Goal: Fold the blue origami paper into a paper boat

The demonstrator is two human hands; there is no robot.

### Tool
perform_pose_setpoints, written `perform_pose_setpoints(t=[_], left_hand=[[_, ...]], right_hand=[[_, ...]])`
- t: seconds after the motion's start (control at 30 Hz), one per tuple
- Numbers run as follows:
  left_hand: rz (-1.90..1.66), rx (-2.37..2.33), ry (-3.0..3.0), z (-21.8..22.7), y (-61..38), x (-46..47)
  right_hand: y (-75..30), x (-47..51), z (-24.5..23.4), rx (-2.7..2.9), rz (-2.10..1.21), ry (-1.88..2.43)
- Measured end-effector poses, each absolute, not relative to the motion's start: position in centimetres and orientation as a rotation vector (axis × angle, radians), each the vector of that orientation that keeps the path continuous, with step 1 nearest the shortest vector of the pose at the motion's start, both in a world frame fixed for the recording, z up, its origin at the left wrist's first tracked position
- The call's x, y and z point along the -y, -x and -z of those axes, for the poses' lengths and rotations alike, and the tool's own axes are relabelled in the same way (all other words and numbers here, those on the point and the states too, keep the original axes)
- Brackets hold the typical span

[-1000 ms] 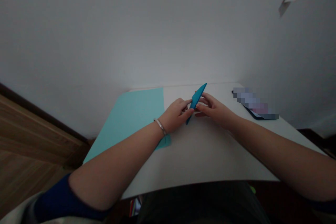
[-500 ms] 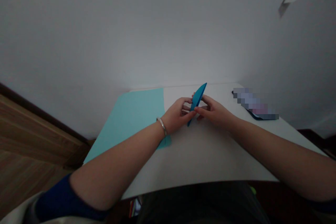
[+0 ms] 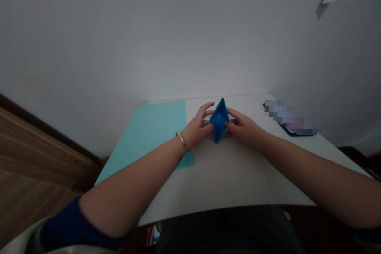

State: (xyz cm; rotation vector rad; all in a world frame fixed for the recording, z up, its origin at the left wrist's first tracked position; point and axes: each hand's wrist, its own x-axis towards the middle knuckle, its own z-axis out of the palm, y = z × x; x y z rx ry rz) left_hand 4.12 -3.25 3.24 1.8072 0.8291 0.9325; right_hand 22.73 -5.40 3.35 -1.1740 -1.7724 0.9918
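Between my hands is a blue folded paper piece (image 3: 219, 122), spread into a pointed diamond with a hollow in its middle. My left hand (image 3: 199, 123) grips its left side, thumb on the near face and some fingers lifted away behind. On the opposite side my right hand (image 3: 241, 124) pinches the edge, with its thumb in front and fingers at the back. Both hands are over the white table, and a silver bracelet (image 3: 182, 141) circles my left wrist.
A pale turquoise sheet (image 3: 149, 131) covers the table's left part. To the right lies a flat dark-edged object (image 3: 290, 121), its surface blurred out. The white table (image 3: 232, 182) stands against a grey wall (image 3: 190, 31). Wooden panelling (image 3: 35, 182) is at the left.
The blue paper was narrow and nearly flat, seen edge-on; now it is opened out into a diamond. My hands have moved slightly apart, and the left fingers have lifted.
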Motion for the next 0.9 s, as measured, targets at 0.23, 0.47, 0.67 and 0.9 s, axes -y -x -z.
perform_pose_setpoints(t=[0.23,0.47,0.67,0.9], left_hand=[[-0.915,-0.77,-1.93,-2.7,-4.0,2.5],[-0.911,-0.88,-1.898,-2.8,-3.9,2.3],[-0.879,-0.816,-2.021,-2.6,-3.9,2.4],[-0.848,-0.763,-2.403,-2.3,-3.5,2.5]], right_hand=[[-23.0,4.9,-2.8,1.753,-1.028,1.158],[-24.1,4.0,-2.1,1.81,-0.816,1.287],[-24.5,3.6,-2.4,1.854,-0.675,1.169],[-25.0,3.1,-2.0,1.833,-0.605,1.179]])
